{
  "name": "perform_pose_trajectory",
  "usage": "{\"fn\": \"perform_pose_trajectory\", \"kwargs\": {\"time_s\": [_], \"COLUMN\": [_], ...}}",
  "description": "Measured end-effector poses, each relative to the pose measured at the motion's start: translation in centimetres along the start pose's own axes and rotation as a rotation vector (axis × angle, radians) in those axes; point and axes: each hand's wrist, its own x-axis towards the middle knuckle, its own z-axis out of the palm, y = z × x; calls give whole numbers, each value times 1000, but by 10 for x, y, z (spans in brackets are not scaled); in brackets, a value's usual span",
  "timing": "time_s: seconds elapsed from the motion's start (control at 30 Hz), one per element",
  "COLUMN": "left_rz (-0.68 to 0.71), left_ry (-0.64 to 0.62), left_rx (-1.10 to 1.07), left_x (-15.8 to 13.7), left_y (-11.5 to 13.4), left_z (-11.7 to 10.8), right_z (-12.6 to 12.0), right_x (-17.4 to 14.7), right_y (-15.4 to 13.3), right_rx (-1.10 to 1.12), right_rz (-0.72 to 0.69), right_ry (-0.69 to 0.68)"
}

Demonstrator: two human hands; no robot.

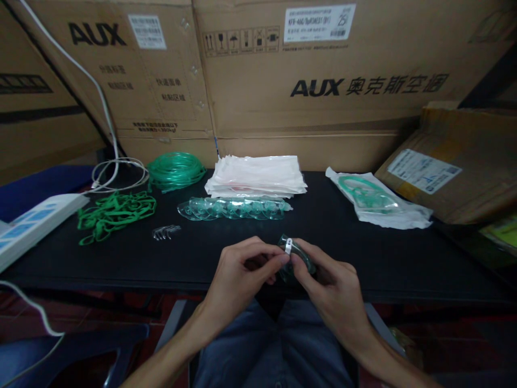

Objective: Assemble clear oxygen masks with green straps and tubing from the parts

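Observation:
Just over the table's front edge, my right hand (333, 288) grips a clear green plastic face mask (304, 257) between thumb and fingers. A small pale metal nose clip (288, 246) sits against the mask's upper edge. My left hand (244, 269) is closed in a pinch at the lower end of that clip, thumb and forefinger together. Part of the mask is hidden behind the fingers. Beyond my hands lies a row of nested clear green masks (236, 208). Several loose metal nose clips (166, 232) lie on the table to the left.
Green elastic straps (117, 213) and coiled green tubing (175, 170) lie on the left, near a white power strip (36, 226). White pouches (258, 175) are stacked behind the masks. A packed pouch (375, 196) and a cardboard box (452, 156) stand right; large cartons (250, 108) back the table.

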Motion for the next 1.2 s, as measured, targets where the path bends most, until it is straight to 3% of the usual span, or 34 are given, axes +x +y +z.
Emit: {"fn": "perform_pose_trajectory", "kwargs": {"time_s": [0.47, 0.83, 1.03, 1.2], "left_rz": [-21, 283, 220, 274], "left_ry": [56, 14, 5, 3], "left_rx": [-107, 130, 96, 173], "left_x": [-2, -3, -5, -4], "left_y": [-2, -8, -10, -8], "left_z": [6, 2, 5, 5], "right_z": [2, -2, -1, -5], "right_x": [1, 5, 3, 5], "right_y": [-1, -4, 1, 0], "right_rx": [-28, 7, 0, -4], "right_rz": [-63, -20, -36, 36], "right_ry": [53, -7, 28, -79]}}
